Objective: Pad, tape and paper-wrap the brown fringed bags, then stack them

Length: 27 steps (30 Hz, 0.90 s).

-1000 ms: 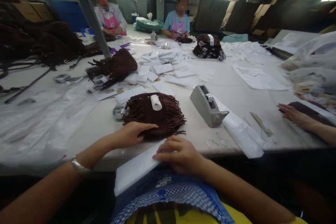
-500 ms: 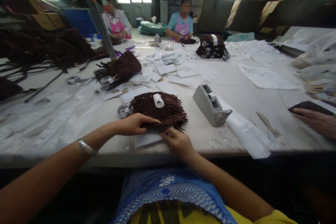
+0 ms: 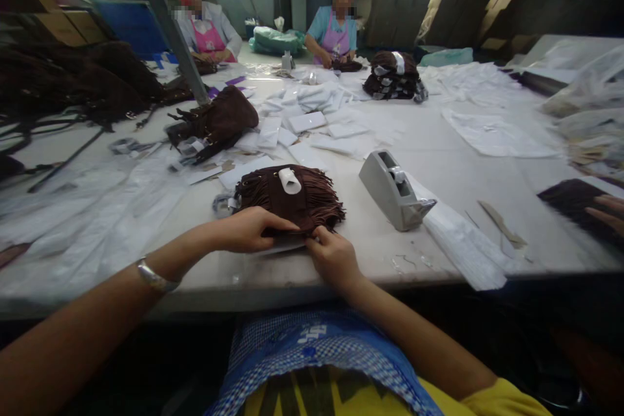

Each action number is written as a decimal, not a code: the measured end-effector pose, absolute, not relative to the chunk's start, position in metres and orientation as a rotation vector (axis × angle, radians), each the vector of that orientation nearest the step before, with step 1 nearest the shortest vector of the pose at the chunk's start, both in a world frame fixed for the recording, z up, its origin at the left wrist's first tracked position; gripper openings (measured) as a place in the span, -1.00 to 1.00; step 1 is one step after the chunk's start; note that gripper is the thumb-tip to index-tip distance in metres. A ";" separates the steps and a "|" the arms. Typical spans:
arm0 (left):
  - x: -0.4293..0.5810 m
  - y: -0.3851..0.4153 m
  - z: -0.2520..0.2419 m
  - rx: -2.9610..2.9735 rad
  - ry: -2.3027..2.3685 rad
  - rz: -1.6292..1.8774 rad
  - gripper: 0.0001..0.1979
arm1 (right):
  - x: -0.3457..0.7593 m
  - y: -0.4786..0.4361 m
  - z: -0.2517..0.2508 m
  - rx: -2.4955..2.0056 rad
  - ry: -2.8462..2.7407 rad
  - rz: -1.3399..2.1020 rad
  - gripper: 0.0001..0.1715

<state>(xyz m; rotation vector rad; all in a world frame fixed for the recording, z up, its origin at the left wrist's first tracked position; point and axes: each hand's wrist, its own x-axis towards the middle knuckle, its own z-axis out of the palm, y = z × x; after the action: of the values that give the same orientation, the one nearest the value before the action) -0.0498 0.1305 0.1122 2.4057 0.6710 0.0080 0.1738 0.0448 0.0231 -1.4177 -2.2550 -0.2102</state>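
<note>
A dark brown fringed bag lies on the white table in front of me, with a white wrapped piece on its middle. My left hand rests along the bag's near left edge, its fingers closed on the flap edge. At the near right edge, my right hand pinches the bag's flap with thumb and finger. Under the bag and my hands, part of a white sheet shows. A grey tape dispenser stands right of the bag.
A stack of white plastic bags lies beyond the dispenser. Another brown bag sits behind to the left, near a metal post. White packets cover the middle. A co-worker's hand touches dark material at right. Two people work opposite.
My right hand has moved up slightly to the bag's lower edge, and less of the white sheet shows. The co-worker's hand at right has shifted right.
</note>
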 end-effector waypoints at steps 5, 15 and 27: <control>-0.050 0.091 0.070 2.787 0.880 0.206 -0.51 | 0.195 0.040 0.016 -1.252 -2.251 -0.056 -0.82; -0.024 0.039 0.024 3.127 1.211 0.633 -0.54 | 0.213 0.045 0.010 -0.954 -2.336 0.018 -0.48; -0.040 0.052 0.000 3.213 1.043 0.781 -0.37 | 0.343 0.024 0.070 -1.571 -1.503 -0.100 -0.80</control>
<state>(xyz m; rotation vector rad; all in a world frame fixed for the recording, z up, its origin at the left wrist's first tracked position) -0.0403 0.0521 0.0000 3.2131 1.0435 0.7806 0.3427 0.0243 0.0695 -1.5714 -1.5034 -0.1004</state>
